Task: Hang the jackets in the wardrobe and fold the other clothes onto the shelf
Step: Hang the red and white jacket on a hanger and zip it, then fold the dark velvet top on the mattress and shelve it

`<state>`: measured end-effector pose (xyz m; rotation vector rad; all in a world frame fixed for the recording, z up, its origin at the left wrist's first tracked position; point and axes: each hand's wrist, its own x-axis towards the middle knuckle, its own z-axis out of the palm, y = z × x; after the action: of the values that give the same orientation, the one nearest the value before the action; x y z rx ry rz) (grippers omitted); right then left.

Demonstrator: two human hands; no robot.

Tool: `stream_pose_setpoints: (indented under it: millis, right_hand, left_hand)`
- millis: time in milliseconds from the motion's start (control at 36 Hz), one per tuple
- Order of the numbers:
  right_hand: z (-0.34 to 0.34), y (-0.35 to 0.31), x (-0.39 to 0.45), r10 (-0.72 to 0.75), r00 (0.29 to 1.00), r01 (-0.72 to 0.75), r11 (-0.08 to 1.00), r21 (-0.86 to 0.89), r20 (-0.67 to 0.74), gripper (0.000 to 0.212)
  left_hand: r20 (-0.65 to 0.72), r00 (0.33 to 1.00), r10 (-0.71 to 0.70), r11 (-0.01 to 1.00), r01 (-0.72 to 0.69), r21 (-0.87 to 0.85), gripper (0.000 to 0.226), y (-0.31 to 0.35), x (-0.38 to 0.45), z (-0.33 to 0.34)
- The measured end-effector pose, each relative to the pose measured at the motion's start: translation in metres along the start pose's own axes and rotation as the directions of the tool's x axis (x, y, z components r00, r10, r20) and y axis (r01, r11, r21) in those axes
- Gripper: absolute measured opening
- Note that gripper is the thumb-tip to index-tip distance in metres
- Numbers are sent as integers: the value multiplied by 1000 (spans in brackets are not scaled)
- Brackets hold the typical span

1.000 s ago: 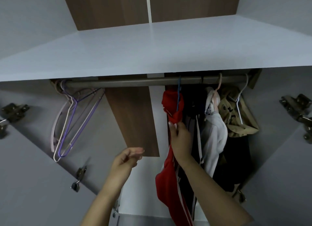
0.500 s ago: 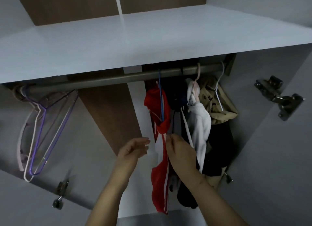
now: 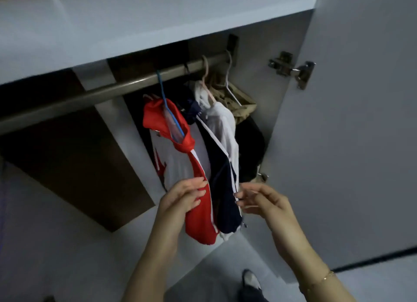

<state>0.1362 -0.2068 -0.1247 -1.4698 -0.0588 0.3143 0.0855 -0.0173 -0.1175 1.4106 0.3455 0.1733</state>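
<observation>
A red and white jacket [image 3: 198,222] hangs on a blue hanger [image 3: 162,91] from the wardrobe rail [image 3: 135,85]. My left hand [image 3: 180,200] holds the jacket's red front panel at mid height, fingers laid across the fabric. Just to its right hangs a navy jacket [image 3: 221,166] with white stripes. My right hand [image 3: 261,200] is beside it, fingers loosely curled and fingertips at its white-edged front, with nothing plainly held. Further right hang a white garment [image 3: 223,125], a khaki jacket [image 3: 243,107] and a black garment [image 3: 250,148].
A white shelf [image 3: 158,19] runs above the rail. The open wardrobe door [image 3: 349,143] stands at the right with a metal hinge [image 3: 293,69]. A brown back panel [image 3: 79,161] fills the left of the compartment. My foot [image 3: 250,281] shows below on the floor.
The view swung right and down, so the spare hangers on the left left the frame. My right hand let go of the red jacket and moved to the navy one; my left hand took the red front.
</observation>
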Motion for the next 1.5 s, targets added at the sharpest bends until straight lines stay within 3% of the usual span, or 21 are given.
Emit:
stream_pose_setpoints:
  millis: [167,278,417,694,972,1056,1306,1500]
  right_hand:
    - [-50,3,-74,22,969,6,994,109,-246,31]
    - [-86,1,-126,20,898,48,988,144,-439,26]
    - [-134,1,-200,41,784,102,976,194,-619,24]
    - [-260,30,-392,42,438,250,954,167,-898,25]
    - [-371,71,-615,149,103,346,921,176,-983,21]
    - [-391,79,-665,187,19,384,906,180,-982,19]
    - [-465,113,-750,274,-146,412,890,194,-951,21]
    - [-551,128,-777,302,-195,398,894,205,-933,25]
  left_hand:
    - [271,962,-43,999,45,-4,27,-9,-18,55]
    - [467,882,-65,998,70,5,26,-11,-44,107]
    - [659,742,-120,992,111,57,26,-18,-93,172]
    - [904,358,-235,969,162,188,24,-57,-247,336]
    - [946,-46,-320,944,66,322,36,-126,-466,487]
    - [930,-126,-344,938,2,347,38,-139,-516,523]
    - [855,-207,-475,879,-62,473,26,-188,-605,621]
    - [814,-238,-530,844,-51,535,25,-238,-642,711]
